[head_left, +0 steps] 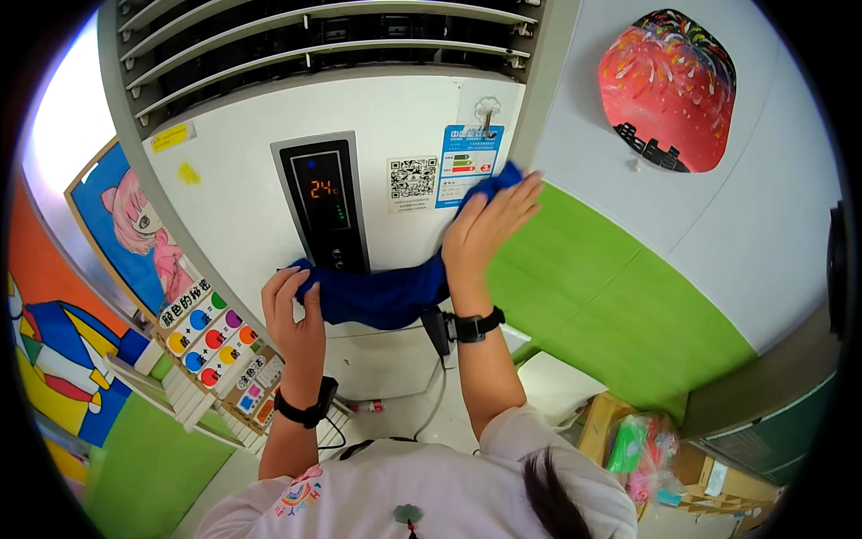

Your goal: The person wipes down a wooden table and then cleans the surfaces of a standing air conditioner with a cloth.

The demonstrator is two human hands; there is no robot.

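Blue cloth (382,295) is stretched across the white air-conditioning unit (233,207), right below the lit display panel (323,202), with its far end swept up to the panel's right! At the panel's lower left corner, one end of the cloth is pinched between the thumb and bent fingers of the left hand (294,316). Over to the right of the panel, the cloth is covered by the right hand (485,229), laid flat, fingers stretched out and slanted upward; whether any fold is gripped under that palm cannot be told. Both wrists, below the panel, are ringed by black straps (476,325).

Close by now: a square code label (413,179) is stuck just right of the panel, and beyond it a blue label (465,157) is partly hidden behind the cloth. Above the panel, slatted vents (332,54) are seen. To its left, a picture of a pink-haired figure (144,216) is displayed, with a colour chart (211,332) propped at the panel's lower left. Far to the panel's upper right, a red painted board (669,94) is mounted on the wall (575,126); well off to its lower right, a clear plastic bag (645,454) is spotted.
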